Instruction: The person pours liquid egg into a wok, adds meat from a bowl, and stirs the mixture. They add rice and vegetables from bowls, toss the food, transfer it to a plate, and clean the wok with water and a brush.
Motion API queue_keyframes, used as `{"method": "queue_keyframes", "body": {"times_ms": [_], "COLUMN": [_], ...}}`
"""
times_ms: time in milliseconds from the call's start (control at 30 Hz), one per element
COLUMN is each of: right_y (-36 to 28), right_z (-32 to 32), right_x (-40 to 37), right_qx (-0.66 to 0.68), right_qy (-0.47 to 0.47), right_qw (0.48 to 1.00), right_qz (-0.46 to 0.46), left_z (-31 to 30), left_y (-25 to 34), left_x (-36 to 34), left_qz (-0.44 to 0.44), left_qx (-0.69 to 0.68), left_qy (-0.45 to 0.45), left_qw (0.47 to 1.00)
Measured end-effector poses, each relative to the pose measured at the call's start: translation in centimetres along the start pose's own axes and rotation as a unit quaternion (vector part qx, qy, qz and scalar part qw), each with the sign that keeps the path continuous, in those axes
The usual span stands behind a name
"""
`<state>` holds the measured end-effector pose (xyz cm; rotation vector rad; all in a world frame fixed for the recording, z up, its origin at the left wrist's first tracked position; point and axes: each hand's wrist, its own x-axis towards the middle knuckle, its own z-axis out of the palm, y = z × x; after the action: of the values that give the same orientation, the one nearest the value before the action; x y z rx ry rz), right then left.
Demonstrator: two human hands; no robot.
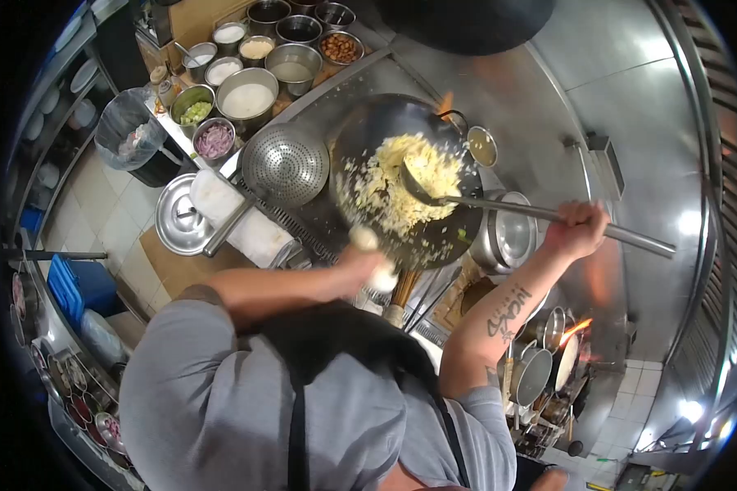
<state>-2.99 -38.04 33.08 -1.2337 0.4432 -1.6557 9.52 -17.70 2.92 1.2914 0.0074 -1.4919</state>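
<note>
Yellow and white food, perhaps rice with egg (397,176), lies in a large dark wok (368,119), with loose grains scattered up its sides. My right hand (577,229) is closed around the long metal handle of a ladle (419,182). The ladle's bowl rests in the food. At the wok's near-left rim, my left hand (362,268) is closed on a white cloth (382,277); motion blurs the hand, and the wok's edge is hidden beneath it.
Left of the wok sit a perforated strainer (286,164), a folded towel (250,233) and a metal lid (180,214). Bowls of chopped red onion (214,141), nuts (341,48) and a white ingredient (247,100) stand behind. A metal pot (512,233) is at right; flames (577,330) show lower right.
</note>
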Motion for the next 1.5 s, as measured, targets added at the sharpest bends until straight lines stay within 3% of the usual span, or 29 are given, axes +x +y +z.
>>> {"method": "queue_keyframes", "body": {"times_ms": [100, 133, 167, 200, 233, 300, 333, 367, 433, 500, 533, 567, 633, 733, 833, 900, 1000, 1033, 1100, 1233, 1300, 1367, 1433, 1467, 1500], "right_y": [0.0, 1.8, 4.4, 7.5, 11.0, 10.3, 9.8, 8.9, 7.6, 11.0, 13.2, 13.0, 12.1, 7.5, 6.4, 5.0, 5.5, 7.1, 9.8, 2.6, 3.5, 6.1, 9.1, 10.2, 10.5], "right_z": [1.9, 1.2, 1.4, 1.0, -0.9, -3.8, -5.9, -8.6, -8.5, -9.0, -8.5, -6.3, -4.1, 1.3, -0.6, -3.5, -7.9, -8.0, -7.8, -5.9, -4.5, -4.3, -2.0, -2.6, -3.6], "right_x": [-1.0, -1.3, -2.3, -3.6, -4.6, -2.1, 0.2, 2.7, 2.7, -0.3, -2.1, -3.2, -3.0, -4.5, -1.9, 2.6, 2.7, 0.4, -3.5, 0.0, 1.0, 1.1, -1.3, -3.0, -3.5], "right_qx": [0.005, 0.066, -0.002, -0.009, -0.133, -0.086, -0.089, -0.045, -0.021, -0.08, -0.036, 0.131, 0.117, 0.021, -0.101, -0.157, -0.128, -0.097, -0.016, -0.076, -0.111, -0.117, -0.194, -0.134, -0.077], "right_qy": [-0.048, -0.103, -0.124, -0.101, -0.075, -0.017, -0.065, -0.029, 0.076, 0.152, 0.131, 0.198, 0.093, -0.139, -0.148, -0.113, 0.075, 0.164, 0.17, 0.122, 0.132, 0.107, 0.171, 0.121, 0.064], "right_qw": [0.998, 0.992, 0.984, 0.99, 0.986, 0.996, 0.993, 0.998, 0.997, 0.983, 0.987, 0.971, 0.985, 0.99, 0.982, 0.98, 0.989, 0.982, 0.985, 0.969, 0.972, 0.979, 0.965, 0.983, 0.995], "right_qz": [-0.037, -0.035, -0.127, -0.099, -0.064, 0.008, -0.038, 0.025, -0.009, -0.065, -0.088, 0.029, 0.082, 0.013, 0.065, 0.052, -0.012, 0.004, 0.036, 0.203, 0.157, 0.124, -0.033, -0.021, -0.019], "left_z": [3.3, 3.4, 3.1, 2.6, 2.1, 1.3, 0.7, 0.3, 0.2, 0.1, 0.1, 0.3, 0.1, 0.1, -0.3, -0.2, 0.5, 0.9, 0.7, 0.2, 1.6, 2.7, 2.1, 0.8, -0.6], "left_y": [4.9, 4.8, 4.8, 5.3, 6.1, 6.7, 6.4, 6.0, 5.4, 4.9, 4.8, 4.8, 4.7, 6.1, 5.7, 5.1, 4.9, 4.9, 4.7, 5.9, 7.2, 7.8, 7.0, 5.2, 4.8], "left_x": [3.9, 5.6, 6.5, 6.3, 5.9, 5.9, 6.3, 6.7, 6.9, 7.7, 8.0, 8.4, 7.6, 6.9, 7.3, 8.2, 9.4, 10.0, 7.6, -3.3, -5.8, -1.9, 2.3, 2.2, 0.3], "left_qz": [-0.006, -0.013, -0.02, -0.051, -0.081, -0.117, -0.121, -0.125, -0.107, -0.133, -0.14, -0.146, -0.168, -0.184, -0.183, -0.182, -0.164, -0.164, -0.165, -0.085, -0.123, -0.136, -0.096, -0.101, -0.076], "left_qx": [-0.019, -0.032, -0.042, -0.066, -0.087, -0.097, -0.088, -0.078, -0.09, -0.118, -0.112, -0.105, -0.055, 0.002, -0.002, -0.02, -0.071, -0.063, -0.04, -0.039, -0.023, -0.004, 0.004, -0.018, -0.021], "left_qy": [-0.02, -0.046, -0.07, -0.089, -0.109, -0.147, -0.162, -0.177, -0.178, -0.201, -0.203, -0.206, -0.188, -0.166, -0.202, -0.208, -0.232, -0.224, -0.187, -0.1, -0.104, -0.095, -0.177, -0.132, -0.173], "left_qw": [1.0, 0.998, 0.996, 0.993, 0.987, 0.977, 0.975, 0.973, 0.974, 0.963, 0.963, 0.962, 0.966, 0.969, 0.962, 0.961, 0.956, 0.959, 0.968, 0.991, 0.987, 0.986, 0.98, 0.986, 0.982]}}
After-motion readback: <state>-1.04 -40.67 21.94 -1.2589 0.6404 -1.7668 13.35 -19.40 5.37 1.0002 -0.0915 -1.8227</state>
